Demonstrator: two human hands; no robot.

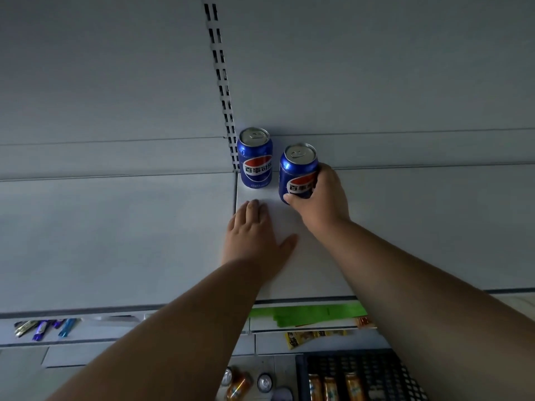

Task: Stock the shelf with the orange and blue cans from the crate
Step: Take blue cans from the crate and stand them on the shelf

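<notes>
I see my right hand point(321, 198) wrapped around a blue can point(298, 172), thumb across its front and fingers curled behind, holding it upright on the white shelf point(405, 227). Just to its left, apart from it, a second blue can point(254, 157) stands upright in the back corner against the slotted upright point(223, 82). My left hand point(256, 235) lies flat on the shelf in front of that second can, fingers straight and together, holding nothing. Below, at the bottom edge, I can make out the dark crate point(376, 363) with orange cans point(333, 386) standing in it, and a few more cans point(246, 383) lying loose to its left. Lower shelves carry green packets point(307, 314) and small wrapped snacks point(43, 328).
</notes>
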